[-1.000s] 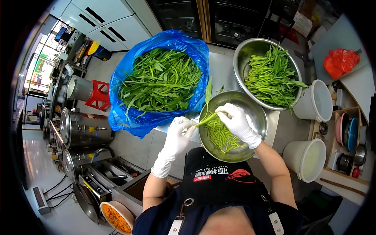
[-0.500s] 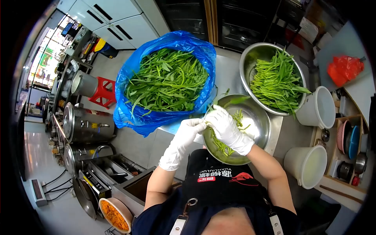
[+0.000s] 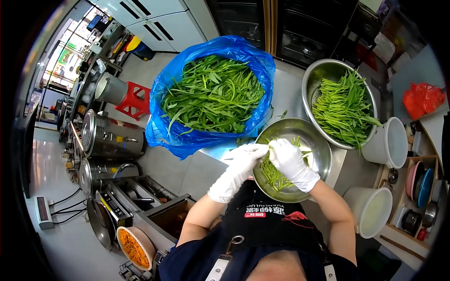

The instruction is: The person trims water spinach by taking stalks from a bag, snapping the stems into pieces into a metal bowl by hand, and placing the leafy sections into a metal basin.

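Both hands wear white gloves and meet over a steel bowl (image 3: 321, 145) holding short cut green stem pieces (image 3: 276, 177). My left hand (image 3: 244, 161) is closed in a pinch at the bowl's left rim. My right hand (image 3: 289, 161) curls closed above the pieces, its fingertips close to the left's. A bit of water spinach stem (image 3: 269, 152) shows between the fingertips; most of it is hidden by the gloves. Beyond my left hand, a blue plastic bag (image 3: 165, 136) is full of leafy water spinach (image 3: 213, 96). A larger steel bowl (image 3: 309, 89) holds bundled water spinach (image 3: 342, 105).
The bag and bowls stand on a metal table (image 3: 286, 89). White buckets (image 3: 368, 210) stand at the right, near a shelf with pans (image 3: 412, 201). At left are a red stool (image 3: 134, 100), large steel pots (image 3: 115, 136) and a tub of orange shreds (image 3: 136, 248).
The view has shifted, so the bag and bowls appear farther right. The leafy piece seen above the right hand no longer shows there. Both hands remain together over the small bowl.
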The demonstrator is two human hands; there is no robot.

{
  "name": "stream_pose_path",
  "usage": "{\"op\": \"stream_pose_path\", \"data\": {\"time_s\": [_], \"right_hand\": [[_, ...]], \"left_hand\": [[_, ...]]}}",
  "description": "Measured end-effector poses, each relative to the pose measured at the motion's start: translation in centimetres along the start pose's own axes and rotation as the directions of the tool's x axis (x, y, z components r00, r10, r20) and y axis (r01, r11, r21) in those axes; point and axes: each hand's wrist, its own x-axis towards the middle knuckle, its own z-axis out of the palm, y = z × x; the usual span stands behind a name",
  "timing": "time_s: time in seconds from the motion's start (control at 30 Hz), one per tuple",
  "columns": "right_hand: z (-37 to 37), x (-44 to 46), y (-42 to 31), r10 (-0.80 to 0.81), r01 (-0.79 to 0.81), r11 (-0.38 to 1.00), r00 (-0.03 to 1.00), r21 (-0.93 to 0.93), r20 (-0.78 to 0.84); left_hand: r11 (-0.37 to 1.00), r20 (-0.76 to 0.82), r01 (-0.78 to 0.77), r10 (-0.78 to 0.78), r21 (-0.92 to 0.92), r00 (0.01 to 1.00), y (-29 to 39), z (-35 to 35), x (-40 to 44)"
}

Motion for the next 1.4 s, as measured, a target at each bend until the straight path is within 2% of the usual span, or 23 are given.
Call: {"op": "stream_pose_path", "data": {"time_s": [0.07,0.1,0.13,0.2,0.23,0.3,0.33,0.4,0.47,0.53,0.6,0.67,0.73,0.83,0.9,0.97,1.0,1.1,1.2,1.33,1.4], "right_hand": [[0.9,-0.7,1.7,0.243,-0.186,0.943,0.951,0.277,-0.189],[0.0,-1.1,3.5,0.459,-0.378,0.811,0.884,0.446,-0.086],[-1.1,-1.6,5.5,0.630,-0.539,0.617,0.775,0.574,0.052],[-3.5,-2.3,7.1,0.671,-0.471,0.472,0.741,0.745,0.044],[-4.7,-2.3,7.2,0.661,-0.467,0.502,0.750,0.728,0.025],[-6.7,-2.1,7.4,0.639,-0.455,0.539,0.769,0.709,0.008],[-7.6,-2.0,6.9,0.671,-0.479,0.461,0.739,0.747,0.061],[-7.6,-3.0,7.5,0.662,-0.473,0.383,0.740,0.794,0.121],[-7.2,-3.9,7.3,0.686,-0.514,0.230,0.688,0.826,0.237],[-5.7,-5.0,7.5,0.648,-0.492,0.308,0.735,0.814,0.199],[-5.2,-5.2,7.0,0.625,-0.504,0.292,0.744,0.813,0.236],[-5.5,-4.4,5.7,0.604,-0.503,0.279,0.754,0.818,0.257],[-5.6,-3.7,5.2,0.578,-0.508,0.317,0.773,0.801,0.261],[-5.5,-2.2,4.5,0.533,-0.485,0.446,0.819,0.752,0.213],[-5.5,-0.6,3.5,0.486,-0.443,0.551,0.860,0.707,0.160],[-5.0,1.2,2.7,0.402,-0.354,0.668,0.912,0.655,0.082],[-4.7,2.1,2.1,0.353,-0.304,0.721,0.934,0.622,0.048],[-3.7,5.2,-0.3,0.170,-0.093,0.832,0.981,0.546,-0.091],[-1.5,7.4,-1.7,0.037,0.046,0.881,0.985,0.471,-0.166],[1.1,9.5,-2.9,-0.123,0.200,0.932,0.959,0.303,-0.254],[2.2,10.2,-3.0,-0.154,0.203,0.953,0.964,0.224,-0.217]], "left_hand": [[0.989,-0.073,-0.121,0.115,-0.085,0.991,0.1,2.8,-0.1],[0.987,-0.028,-0.130,0.133,0.093,0.991,0.5,3.0,-0.3],[0.944,-0.018,-0.116,0.128,0.308,0.992,1.9,3.9,-1.1],[0.782,0.129,-0.086,0.007,0.617,0.992,-0.5,2.1,0.2],[0.675,0.165,-0.210,0.131,0.708,0.978,-0.2,2.7,-0.3],[0.227,0.239,-0.361,0.433,0.905,0.869,1.3,2.0,0.5],[-0.033,0.322,-0.365,0.546,0.931,0.774,2.9,1.7,1.2],[-0.312,0.229,-0.071,0.505,0.947,0.832,7.3,0.3,2.2],[-0.514,0.202,0.186,0.606,0.837,0.769,10.7,-2.2,3.5],[-0.589,0.226,0.366,0.699,0.720,0.679,12.3,-6.6,5.6],[-0.596,0.254,0.436,0.741,0.674,0.621,13.4,-9.7,7.4],[-0.619,0.160,0.436,0.675,0.653,0.720,13.7,-11.7,8.5],[-0.632,0.145,0.358,0.602,0.687,0.785,14.3,-11.8,8.3],[-0.591,0.227,0.254,0.618,0.765,0.753,14.7,-10.6,7.0],[-0.550,0.328,0.107,0.630,0.828,0.704,15.3,-7.8,4.7],[-0.475,0.381,-0.037,0.654,0.879,0.653,15.1,-5.5,2.5],[-0.473,0.395,-0.067,0.640,0.879,0.659,15.1,-4.5,1.5],[-0.469,0.354,-0.022,0.634,0.883,0.688,14.4,-3.0,-0.5],[-0.374,0.351,-0.092,0.716,0.923,0.604,14.0,-2.7,-1.5],[-0.314,0.323,-0.125,0.733,0.941,0.598,13.4,-2.3,-3.1],[-0.287,0.319,-0.151,0.733,0.946,0.601,13.1,-2.1,-3.5]]}}
